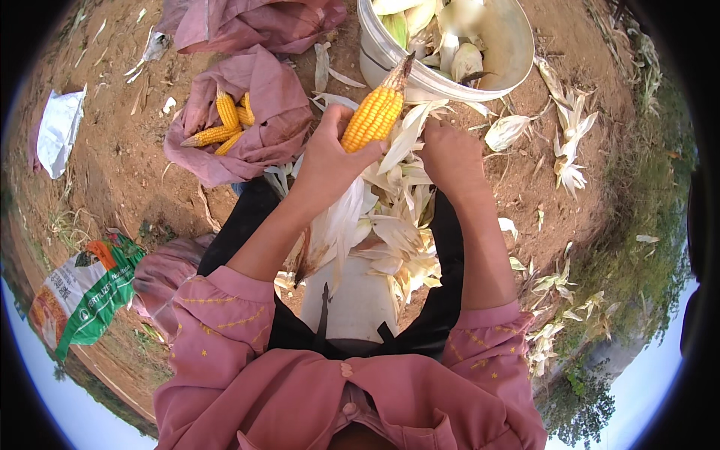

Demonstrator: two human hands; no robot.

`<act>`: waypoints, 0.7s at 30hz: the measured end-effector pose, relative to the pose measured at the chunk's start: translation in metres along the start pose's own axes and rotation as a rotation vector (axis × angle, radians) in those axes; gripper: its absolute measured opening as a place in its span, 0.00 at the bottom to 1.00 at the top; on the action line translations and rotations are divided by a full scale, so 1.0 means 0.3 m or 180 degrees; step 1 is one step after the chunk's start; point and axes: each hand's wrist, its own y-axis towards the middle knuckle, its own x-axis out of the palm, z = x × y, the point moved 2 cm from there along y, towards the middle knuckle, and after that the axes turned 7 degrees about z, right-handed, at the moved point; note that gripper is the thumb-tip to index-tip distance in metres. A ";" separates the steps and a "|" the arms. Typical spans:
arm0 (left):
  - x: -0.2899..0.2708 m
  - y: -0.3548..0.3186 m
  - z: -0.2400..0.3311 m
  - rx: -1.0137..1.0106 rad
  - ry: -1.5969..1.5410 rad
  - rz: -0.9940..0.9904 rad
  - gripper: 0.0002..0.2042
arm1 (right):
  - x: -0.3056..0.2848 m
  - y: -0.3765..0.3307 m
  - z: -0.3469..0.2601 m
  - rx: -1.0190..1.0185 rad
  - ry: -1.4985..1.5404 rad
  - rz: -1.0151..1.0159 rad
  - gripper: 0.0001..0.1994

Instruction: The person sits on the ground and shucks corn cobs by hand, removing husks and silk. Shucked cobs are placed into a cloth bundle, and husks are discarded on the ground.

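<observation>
My left hand (pixel 328 159) is wrapped round the lower end of a yellow ear of corn (pixel 373 118). Its kernels are bare and its brown, dry tip points up and to the right. Pale peeled husk (pixel 341 225) hangs below that hand. To the right of the ear, my right hand (pixel 454 159) is closed with its fingertips curled under. A strip of corn husk (pixel 405 140) runs up to those fingers and appears pinched there, though the grip is partly hidden. Loose husks (pixel 397 232) lie heaped between my legs.
A white bucket (pixel 370 56) of unpeeled ears stands ahead. At the left, a pink cloth (pixel 281 112) holds several bare cobs (pixel 227 111). More pink cloth (pixel 251 22) lies beyond. A green and white sack (pixel 94 289) rests at far left. Scattered husks (pixel 571 150) litter the soil at right.
</observation>
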 end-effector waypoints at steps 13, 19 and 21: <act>0.011 -0.002 0.019 -0.0148 -0.0079 -0.0476 0.22 | -0.060 0.060 -0.028 0.1765 0.4258 0.0050 0.18; 0.008 -0.004 -0.003 0.0298 0.0628 -0.0346 0.22 | -0.068 0.057 -0.023 0.2117 0.4551 -0.0188 0.14; 0.004 -0.004 -0.004 0.0463 0.0917 -0.0232 0.21 | -0.073 0.058 -0.023 0.2146 0.4631 -0.0263 0.13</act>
